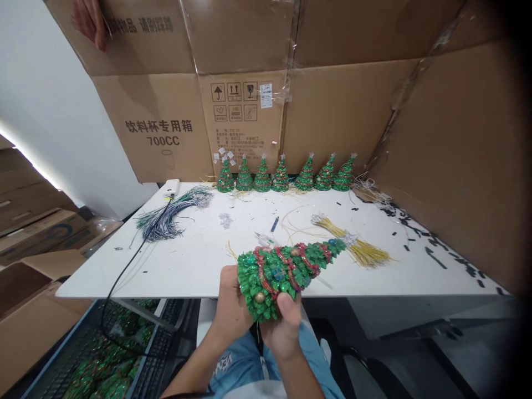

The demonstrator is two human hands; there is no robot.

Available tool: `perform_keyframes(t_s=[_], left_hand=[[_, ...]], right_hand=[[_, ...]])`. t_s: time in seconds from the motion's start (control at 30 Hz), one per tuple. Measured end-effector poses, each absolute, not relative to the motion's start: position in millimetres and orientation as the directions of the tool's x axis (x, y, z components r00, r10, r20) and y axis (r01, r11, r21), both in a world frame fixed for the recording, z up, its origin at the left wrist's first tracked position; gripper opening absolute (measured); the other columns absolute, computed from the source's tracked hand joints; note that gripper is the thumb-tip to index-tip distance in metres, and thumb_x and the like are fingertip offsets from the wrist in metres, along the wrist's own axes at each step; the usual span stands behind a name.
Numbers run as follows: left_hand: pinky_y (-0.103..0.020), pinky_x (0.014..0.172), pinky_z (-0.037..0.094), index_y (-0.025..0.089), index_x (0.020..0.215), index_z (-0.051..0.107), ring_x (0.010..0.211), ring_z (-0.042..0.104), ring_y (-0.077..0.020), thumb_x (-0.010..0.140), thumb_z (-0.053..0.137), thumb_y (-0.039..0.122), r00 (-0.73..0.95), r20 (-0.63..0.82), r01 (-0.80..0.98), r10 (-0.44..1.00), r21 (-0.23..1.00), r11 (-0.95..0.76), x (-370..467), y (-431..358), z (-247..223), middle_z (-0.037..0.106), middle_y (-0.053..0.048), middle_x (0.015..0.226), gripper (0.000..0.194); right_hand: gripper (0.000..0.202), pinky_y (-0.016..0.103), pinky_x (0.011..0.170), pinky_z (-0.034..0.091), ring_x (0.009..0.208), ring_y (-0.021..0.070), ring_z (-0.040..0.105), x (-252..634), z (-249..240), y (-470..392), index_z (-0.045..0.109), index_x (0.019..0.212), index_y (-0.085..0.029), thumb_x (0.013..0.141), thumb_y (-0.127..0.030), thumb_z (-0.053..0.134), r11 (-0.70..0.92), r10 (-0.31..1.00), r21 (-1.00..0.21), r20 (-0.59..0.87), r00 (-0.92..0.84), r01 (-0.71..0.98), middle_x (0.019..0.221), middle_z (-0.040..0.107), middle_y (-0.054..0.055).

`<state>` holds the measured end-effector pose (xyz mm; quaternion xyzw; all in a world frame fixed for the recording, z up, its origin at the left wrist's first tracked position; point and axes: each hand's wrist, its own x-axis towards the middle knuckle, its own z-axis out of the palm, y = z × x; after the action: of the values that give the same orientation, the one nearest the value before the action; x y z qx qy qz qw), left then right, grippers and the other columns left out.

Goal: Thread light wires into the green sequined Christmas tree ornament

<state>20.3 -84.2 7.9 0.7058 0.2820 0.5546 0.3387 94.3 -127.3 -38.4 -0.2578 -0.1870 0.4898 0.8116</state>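
A green Christmas tree figurine (270,274) with red garlands, small baubles and a star tip lies tilted on its side in my hands, its tip toward the right. My left hand (233,302) is closed at its base end, with most fingers hidden behind the base. My right hand (285,327) grips the tree's underside, the thumb pressed on the near side. Just behind the tree on the table are a pen-like white tool (266,239), partly covered, and a dark blue pen (275,224). A bundle of yellow wires (366,249) lies by its tip.
Several similar trees (262,176) stand along the cardboard wall (332,111). On the white table (199,266) lie green and blue wires (166,219), a black cable (128,266) and black scraps (436,257). A crate of trees (103,349) sits below left. Another person's hand (91,25) shows upper left.
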Motion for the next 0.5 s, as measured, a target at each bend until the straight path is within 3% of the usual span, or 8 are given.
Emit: perform_keyframes(t_s=[0.27,0.5], left_hand=[[-0.024,0.058,0.045,0.014,0.056,0.061,0.064,0.048,-0.0146,0.079,0.074,0.041,0.283,0.512,-0.033,0.811,0.850,-0.526,15,-74,8,0.056,-0.001,0.059,0.038],[-0.022,0.058,0.041,0.013,0.057,0.060,0.063,0.043,-0.0117,0.078,0.075,0.034,0.239,0.461,0.036,0.855,0.876,-0.482,15,-74,5,0.054,0.002,0.061,0.033]], right_hand=[[0.068,0.053,0.105,0.054,0.119,0.0313,0.070,89,-23,-129,0.062,0.134,-0.030,0.072,-0.035,0.089,0.372,0.903,-0.552,0.028,0.429,-0.746,0.129,0.074,0.008],[0.060,0.051,0.104,0.055,0.109,0.0281,0.074,95,-21,-123,0.068,0.130,-0.030,0.073,-0.031,0.087,0.317,0.931,-0.498,-0.001,0.366,-0.807,0.117,0.079,0.006]])
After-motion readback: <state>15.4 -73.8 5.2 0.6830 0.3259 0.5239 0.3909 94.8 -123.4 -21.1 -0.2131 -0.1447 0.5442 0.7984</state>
